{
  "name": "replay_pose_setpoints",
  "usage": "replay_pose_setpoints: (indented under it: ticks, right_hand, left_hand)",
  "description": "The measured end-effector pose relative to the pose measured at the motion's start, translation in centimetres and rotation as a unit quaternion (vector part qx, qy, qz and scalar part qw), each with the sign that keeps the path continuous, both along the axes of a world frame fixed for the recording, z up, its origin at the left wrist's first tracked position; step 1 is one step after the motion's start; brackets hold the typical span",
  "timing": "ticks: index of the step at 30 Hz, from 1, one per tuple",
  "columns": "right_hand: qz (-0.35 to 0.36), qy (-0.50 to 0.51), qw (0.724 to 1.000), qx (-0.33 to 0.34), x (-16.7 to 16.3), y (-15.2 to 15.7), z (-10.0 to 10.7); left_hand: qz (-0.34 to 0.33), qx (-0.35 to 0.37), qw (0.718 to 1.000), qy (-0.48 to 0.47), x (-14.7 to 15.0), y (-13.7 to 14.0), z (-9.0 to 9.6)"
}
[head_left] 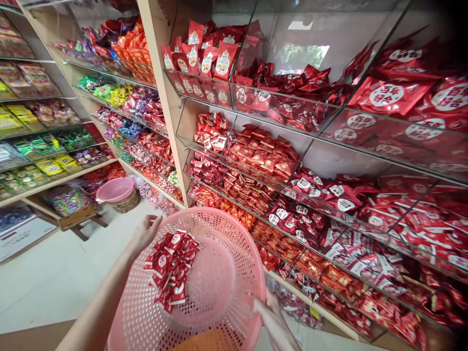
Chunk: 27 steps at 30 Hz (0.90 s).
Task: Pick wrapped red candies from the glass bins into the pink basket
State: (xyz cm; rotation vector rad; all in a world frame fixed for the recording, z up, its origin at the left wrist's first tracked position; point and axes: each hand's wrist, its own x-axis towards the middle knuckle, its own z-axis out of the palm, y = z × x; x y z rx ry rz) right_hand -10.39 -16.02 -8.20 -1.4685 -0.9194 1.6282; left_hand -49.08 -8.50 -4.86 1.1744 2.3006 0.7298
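Observation:
A pink plastic basket (215,319) with a perforated wall is in front of me, tilted so that I see into it. A loose pile of small red packets with white print (173,268) lies against its left side. My right hand (271,312) grips the right rim, its thumb on the near side and the other fingers mostly hidden. At the upper left rim is my left hand (146,233), its fingers bent over the edge and partly hidden. An orange patch shows at the basket's bottom edge; I cannot make out what it is.
A wooden shelf unit (161,92) with clear dividers holds many red packets (256,151) close on the right. More shelves with colourful sweets (106,90) stand to the left. A pink bowl (116,189) on a woven basket and a low wooden stand (76,214) are on the pale floor.

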Motion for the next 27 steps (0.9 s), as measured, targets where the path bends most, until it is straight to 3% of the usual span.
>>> replay_pose_setpoints:
  ticks: [3,5,11,15,20,27]
  right_hand:
    - [0.009,0.002,1.0,-0.001,-0.8,0.9,-0.9]
    - [0.011,0.004,1.0,-0.01,-1.5,1.6,-1.9]
    - [-0.017,-0.023,0.999,-0.021,-3.7,4.0,-5.7]
    - [-0.039,-0.039,0.998,-0.029,-5.1,4.7,-7.9]
    - [-0.037,0.005,0.999,-0.009,-7.9,5.3,-9.2]
    - [-0.076,-0.015,0.996,0.045,-13.1,7.3,-7.7]
  left_hand:
    - [-0.135,-0.02,0.991,-0.007,-0.6,4.2,-0.5]
    - [-0.178,-0.037,0.983,0.023,-1.0,6.5,-1.4]
    - [-0.191,-0.092,0.968,0.134,-1.9,11.2,-5.8]
    - [-0.211,-0.122,0.955,0.167,-2.9,13.6,-7.5]
    - [-0.267,-0.112,0.942,0.173,-5.4,16.8,-7.3]
    - [-0.31,-0.072,0.943,0.094,-10.8,18.8,-6.4]
